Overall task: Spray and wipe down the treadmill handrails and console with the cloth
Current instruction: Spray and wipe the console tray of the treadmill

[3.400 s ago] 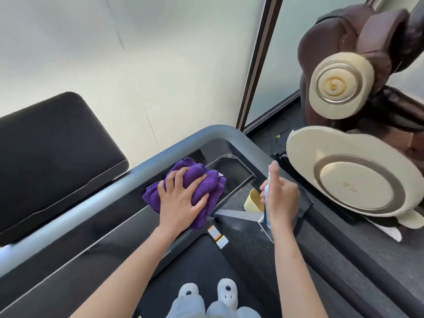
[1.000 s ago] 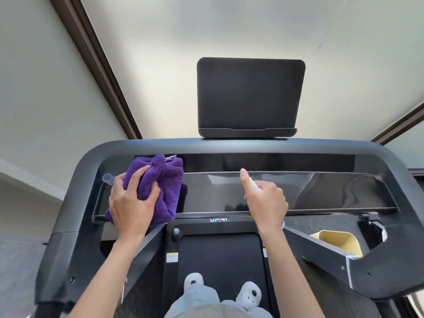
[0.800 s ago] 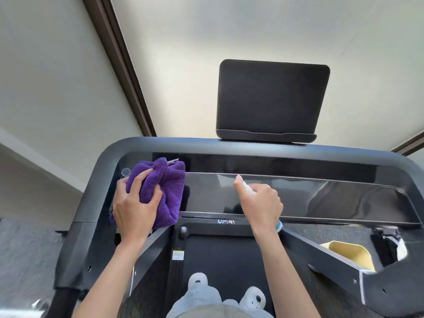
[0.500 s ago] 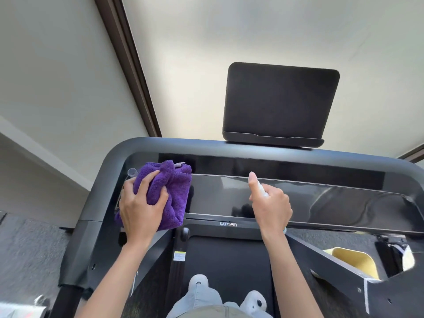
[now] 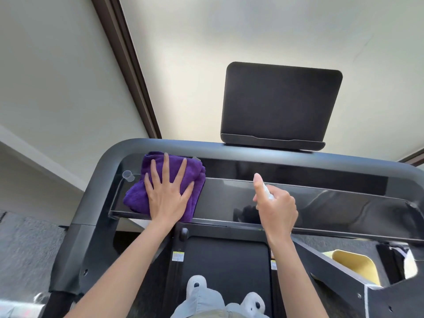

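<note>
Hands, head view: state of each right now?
Left hand: open, fingers spread flat, pressing the purple cloth on the console.
Right hand: closed in a grip on the spray bottle, forefinger raised over its top.

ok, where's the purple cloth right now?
In the head view the purple cloth lies at the left end of the glossy console shelf, flattened under the left hand, beside a small clear cap.

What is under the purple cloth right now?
The purple cloth lies on the left end of the glossy black console, pressed flat by the left hand. The console surface directly beneath the cloth is covered.
</note>
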The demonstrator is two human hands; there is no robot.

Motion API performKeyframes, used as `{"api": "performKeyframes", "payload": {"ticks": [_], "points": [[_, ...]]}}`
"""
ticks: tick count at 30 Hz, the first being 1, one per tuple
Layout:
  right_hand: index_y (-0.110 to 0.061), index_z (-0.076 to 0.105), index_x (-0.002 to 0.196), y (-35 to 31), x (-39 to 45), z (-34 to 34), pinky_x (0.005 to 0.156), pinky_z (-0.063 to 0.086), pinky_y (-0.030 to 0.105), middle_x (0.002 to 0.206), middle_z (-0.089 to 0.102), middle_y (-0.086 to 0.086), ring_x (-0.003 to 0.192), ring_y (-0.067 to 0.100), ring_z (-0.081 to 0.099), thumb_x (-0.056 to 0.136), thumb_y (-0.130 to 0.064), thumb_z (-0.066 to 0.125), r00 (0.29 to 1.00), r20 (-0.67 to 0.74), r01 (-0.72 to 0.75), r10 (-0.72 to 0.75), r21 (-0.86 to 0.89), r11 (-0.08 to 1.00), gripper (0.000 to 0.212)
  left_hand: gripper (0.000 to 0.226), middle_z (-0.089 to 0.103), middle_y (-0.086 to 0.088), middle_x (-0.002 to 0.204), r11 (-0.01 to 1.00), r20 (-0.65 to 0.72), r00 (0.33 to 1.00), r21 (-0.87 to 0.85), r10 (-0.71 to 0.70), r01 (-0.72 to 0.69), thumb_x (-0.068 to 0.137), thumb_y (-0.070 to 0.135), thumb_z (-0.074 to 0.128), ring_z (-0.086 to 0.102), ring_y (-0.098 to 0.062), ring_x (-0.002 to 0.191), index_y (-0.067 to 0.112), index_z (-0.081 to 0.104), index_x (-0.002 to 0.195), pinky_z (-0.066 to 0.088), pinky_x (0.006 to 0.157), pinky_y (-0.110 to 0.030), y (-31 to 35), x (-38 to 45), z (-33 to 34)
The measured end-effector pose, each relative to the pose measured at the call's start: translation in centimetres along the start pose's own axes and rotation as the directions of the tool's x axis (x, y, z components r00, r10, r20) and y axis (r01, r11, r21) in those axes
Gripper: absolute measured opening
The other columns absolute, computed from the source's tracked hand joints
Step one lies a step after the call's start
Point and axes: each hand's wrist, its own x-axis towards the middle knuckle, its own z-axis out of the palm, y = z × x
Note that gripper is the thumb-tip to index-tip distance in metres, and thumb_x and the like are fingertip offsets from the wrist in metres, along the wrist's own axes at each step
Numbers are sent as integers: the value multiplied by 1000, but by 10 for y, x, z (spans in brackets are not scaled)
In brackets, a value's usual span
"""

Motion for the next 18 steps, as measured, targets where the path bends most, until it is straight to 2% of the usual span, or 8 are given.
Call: {"api": "performKeyframes", "payload": {"ticks": [5,9,13,16,18], "points": [[2,63,71,-7,6,0,70,45,33,70,66,24,73,40,62,71,-87,23,999,21,44,-44,8,999,98,71,4,-10,163,997,19,996,3,-83,83,88,68,20,8,-47,144,40,14,153,21,111,-64,8,26,0],[5,61,74,-7,8,-3,73,49,35,71,62,27,75,43,61,73,-86,24,997,39,63,-64,27,998,99,72,7,-10,163,999,18,999,6,-37,36,87,68,26,18,-45,143,38,24,152,27,108,-61,4,-15,0],[7,61,75,-5,15,-5,75,52,38,72,61,28,77,45,61,73,-86,25,998,45,46,-47,34,998,99,67,11,-12,162,993,-25,994,-54,-110,109,90,65,29,19,-48,141,38,26,152,33,107,-61,13,6,3],[7,61,75,-3,21,-9,76,52,38,70,60,28,77,44,61,74,-86,24,998,52,41,-44,49,998,99,66,4,-12,163,987,-36,988,-70,-148,145,92,66,27,8,-49,144,41,17,153,25,112,-62,27,32,4],[6,61,74,0,25,-13,75,51,37,69,60,27,76,44,61,75,-86,25,998,42,50,-53,58,997,99,71,4,-13,163,992,-48,991,-27,-124,123,88,70,25,8,-50,144,41,15,152,21,112,-62,29,25,9]]}}
